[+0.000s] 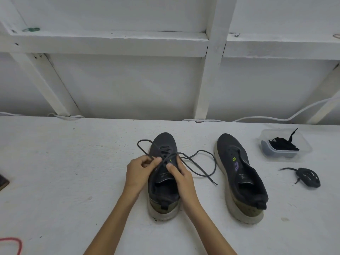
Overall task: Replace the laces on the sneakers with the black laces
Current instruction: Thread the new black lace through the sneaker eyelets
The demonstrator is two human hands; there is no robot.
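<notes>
Working on the laced sneaker [162, 150] at mid-counter [73, 172], long axis running straight away, toe far, heel near. Pinching the grey lace [202, 173] with the left hand [141, 168], fingers [155, 160] pressed together on it at the upper eyelets, right over the tongue. Bracing the shoe's right flank with the right hand [181, 174], thumb up, fingers curled round the collar. Forearms angled inward, both equally near. Probably drawing the lace up and out next. Black laces [283, 144] in the clear tub [305, 150], well apart to the right, past the unlaced sneaker [241, 173].

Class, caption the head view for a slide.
Left hand pinches the lace, right hand holds the sneaker; the other sneaker sits unlaced.
</notes>
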